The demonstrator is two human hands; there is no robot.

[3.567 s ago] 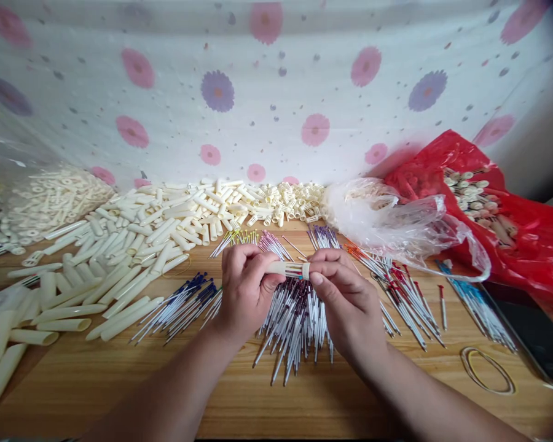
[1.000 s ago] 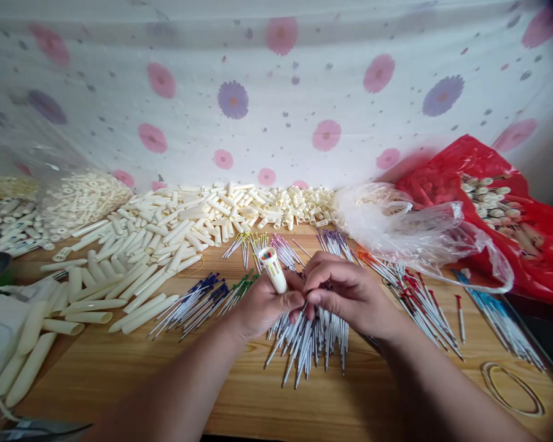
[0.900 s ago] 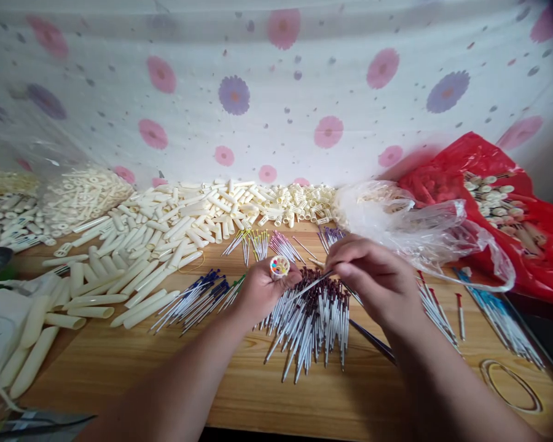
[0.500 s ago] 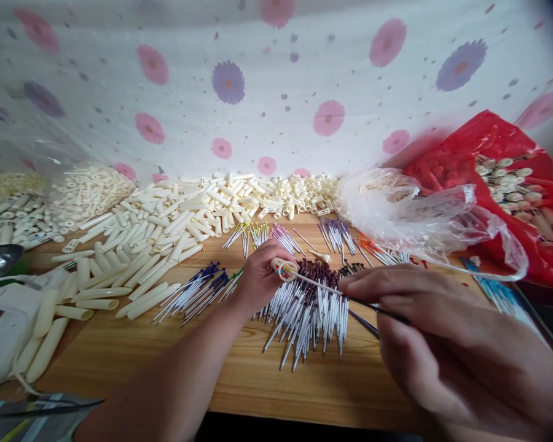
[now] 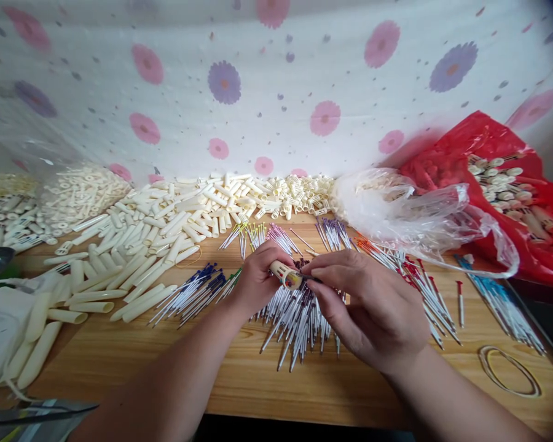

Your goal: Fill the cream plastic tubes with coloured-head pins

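Note:
My left hand [image 5: 257, 278] is closed around a cream pen barrel [image 5: 286, 274] whose open end points right and shows several coloured refills inside. My right hand [image 5: 366, 304] pinches a thin refill whose far end sits in the barrel's open end [image 5: 293, 279]; only a short dark tip of it shows between my fingers and the barrel. Both hands hover over a pile of white refills with dark purple ends [image 5: 297, 316] on the wooden table [image 5: 166, 362].
Cream barrels [image 5: 133, 270] and small cream parts [image 5: 221, 199] cover the left and back. Blue refills [image 5: 191, 294], red ones [image 5: 419, 285] and light blue ones [image 5: 498, 307] lie in groups. A clear bag [image 5: 410, 215], a red bag [image 5: 502, 184] and rubber bands [image 5: 507, 371] sit right.
My right hand picked a refill from the pile, drew back toward the camera, then came in again and pushed the refill almost fully into the barrel held by my left hand.

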